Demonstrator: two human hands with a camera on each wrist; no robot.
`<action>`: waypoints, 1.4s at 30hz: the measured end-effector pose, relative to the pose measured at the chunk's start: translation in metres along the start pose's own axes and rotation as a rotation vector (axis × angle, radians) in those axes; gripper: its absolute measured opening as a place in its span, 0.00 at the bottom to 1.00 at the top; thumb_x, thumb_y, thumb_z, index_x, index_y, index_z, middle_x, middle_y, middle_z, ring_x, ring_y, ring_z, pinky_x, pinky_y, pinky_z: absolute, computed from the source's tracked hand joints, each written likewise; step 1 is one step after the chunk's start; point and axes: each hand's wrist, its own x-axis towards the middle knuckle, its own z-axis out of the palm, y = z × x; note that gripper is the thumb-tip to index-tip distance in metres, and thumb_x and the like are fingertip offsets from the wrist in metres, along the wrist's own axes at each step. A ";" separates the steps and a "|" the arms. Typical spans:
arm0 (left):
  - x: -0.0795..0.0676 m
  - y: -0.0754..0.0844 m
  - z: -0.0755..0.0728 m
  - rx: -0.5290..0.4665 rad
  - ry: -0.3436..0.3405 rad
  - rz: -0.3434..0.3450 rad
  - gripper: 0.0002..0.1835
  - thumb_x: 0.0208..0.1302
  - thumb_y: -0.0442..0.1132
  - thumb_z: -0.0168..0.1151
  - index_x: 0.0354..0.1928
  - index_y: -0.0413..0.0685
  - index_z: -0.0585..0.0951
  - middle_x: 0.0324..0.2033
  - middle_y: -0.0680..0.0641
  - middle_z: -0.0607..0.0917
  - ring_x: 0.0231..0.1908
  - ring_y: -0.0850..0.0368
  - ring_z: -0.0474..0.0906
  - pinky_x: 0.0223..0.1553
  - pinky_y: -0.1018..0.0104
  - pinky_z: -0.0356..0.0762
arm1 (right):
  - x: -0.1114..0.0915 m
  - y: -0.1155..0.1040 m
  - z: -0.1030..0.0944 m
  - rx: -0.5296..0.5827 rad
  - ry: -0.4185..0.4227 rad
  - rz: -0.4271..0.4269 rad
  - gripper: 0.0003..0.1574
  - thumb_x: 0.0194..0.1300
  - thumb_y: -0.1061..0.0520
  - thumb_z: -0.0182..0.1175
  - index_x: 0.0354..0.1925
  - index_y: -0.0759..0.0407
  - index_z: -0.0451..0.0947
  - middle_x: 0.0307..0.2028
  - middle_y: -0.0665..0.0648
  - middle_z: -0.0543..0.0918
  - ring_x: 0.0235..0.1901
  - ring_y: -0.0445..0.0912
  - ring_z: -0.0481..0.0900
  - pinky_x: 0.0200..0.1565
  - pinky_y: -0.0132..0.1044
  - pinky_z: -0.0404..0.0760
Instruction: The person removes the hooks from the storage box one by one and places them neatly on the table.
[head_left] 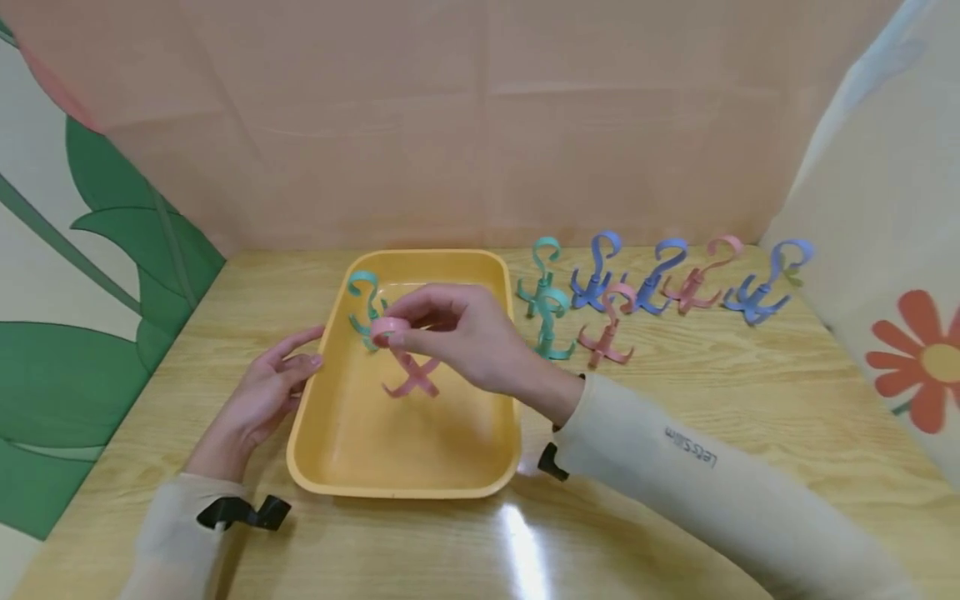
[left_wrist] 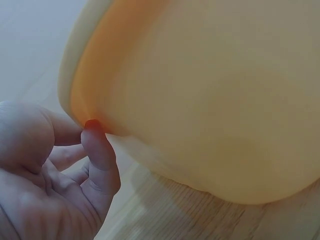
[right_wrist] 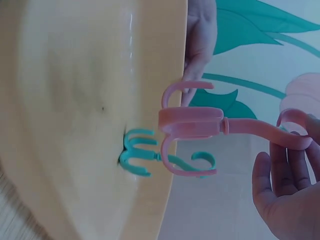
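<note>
My right hand (head_left: 468, 333) pinches a pink claw hook (right_wrist: 192, 122) by its curved top, with its prongs hanging down over the yellow tray (head_left: 405, 493). In the right wrist view the thumb and fingers meet at the hook's curl, and the pronged end points away from the hand. A teal claw hook (head_left: 367, 310) stands upright inside the tray near its back left corner. At the tray's left side, my left hand (head_left: 262, 392) holds the rim; one fingertip (left_wrist: 92, 127) presses at the edge in the left wrist view.
Right of the tray stand several more claw hooks: two teal (head_left: 545, 275), three blue (head_left: 757, 292) and two pink (head_left: 607, 333). They are grouped towards the back of the wooden table (head_left: 675, 392). A pinkish cloth wall (head_left: 480, 125) rises behind, with patterned panels at both sides.
</note>
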 end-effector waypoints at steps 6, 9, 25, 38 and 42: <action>-0.001 0.001 -0.001 0.002 0.000 0.010 0.31 0.75 0.41 0.59 0.75 0.49 0.63 0.42 0.48 0.84 0.39 0.56 0.85 0.36 0.63 0.85 | -0.015 -0.003 -0.016 -0.020 0.048 0.009 0.10 0.64 0.63 0.69 0.45 0.61 0.86 0.39 0.52 0.89 0.40 0.49 0.87 0.44 0.42 0.85; -0.003 0.000 -0.003 -0.003 -0.002 0.020 0.31 0.75 0.41 0.59 0.75 0.49 0.63 0.42 0.49 0.85 0.39 0.57 0.85 0.35 0.63 0.85 | -0.021 -0.003 -0.023 -0.016 0.075 0.015 0.10 0.63 0.65 0.69 0.45 0.62 0.86 0.40 0.54 0.88 0.39 0.50 0.86 0.44 0.42 0.84; 0.000 -0.001 -0.003 -0.044 -0.050 0.051 0.30 0.74 0.39 0.60 0.74 0.49 0.65 0.39 0.50 0.85 0.36 0.58 0.85 0.33 0.65 0.84 | -0.071 -0.016 -0.069 -0.045 0.168 -0.070 0.12 0.62 0.71 0.67 0.46 0.67 0.84 0.41 0.65 0.87 0.36 0.53 0.86 0.39 0.40 0.85; 0.006 -0.003 -0.002 -0.049 -0.094 0.066 0.28 0.74 0.40 0.60 0.72 0.51 0.67 0.39 0.50 0.85 0.36 0.58 0.85 0.31 0.66 0.84 | -0.122 -0.010 -0.111 -0.063 0.266 0.001 0.13 0.64 0.71 0.66 0.47 0.70 0.83 0.43 0.62 0.86 0.39 0.50 0.86 0.43 0.37 0.85; 0.009 -0.003 -0.003 -0.051 -0.116 0.061 0.27 0.74 0.39 0.60 0.72 0.52 0.67 0.39 0.51 0.86 0.36 0.58 0.85 0.30 0.67 0.84 | -0.140 -0.009 -0.122 -0.091 0.312 0.031 0.13 0.64 0.72 0.65 0.48 0.70 0.82 0.42 0.61 0.88 0.40 0.48 0.87 0.44 0.36 0.84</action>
